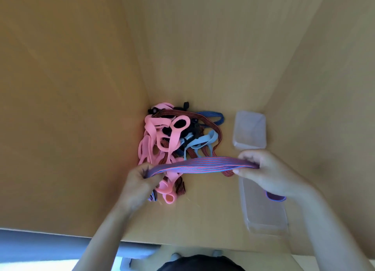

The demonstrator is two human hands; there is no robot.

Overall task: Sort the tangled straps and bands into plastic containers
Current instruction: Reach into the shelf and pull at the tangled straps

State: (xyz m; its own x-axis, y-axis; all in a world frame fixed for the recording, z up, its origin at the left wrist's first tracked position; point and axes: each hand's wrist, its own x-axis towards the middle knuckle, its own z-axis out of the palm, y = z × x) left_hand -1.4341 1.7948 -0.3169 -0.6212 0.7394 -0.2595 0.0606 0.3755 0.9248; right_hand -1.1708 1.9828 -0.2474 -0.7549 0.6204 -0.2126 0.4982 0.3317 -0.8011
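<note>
- Purple-and-red striped band (203, 163) hangs stretched between both hands, in front of the pile.
- Left hand (140, 181) pinches one end; right hand (263, 169) curls round the other.
- Tangled pile (174, 137) of pink, blue and striped straps lies unsorted.
- Far container (249, 130) looks empty; near container (263, 216) is partly hidden. Sorting seems barely begun.

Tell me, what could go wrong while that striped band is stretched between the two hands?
The striped band, pulled taut between the left hand and right hand, could slip free and snap back. It crosses over the tangled pile, so it might snag another strap and drag it along.
</note>
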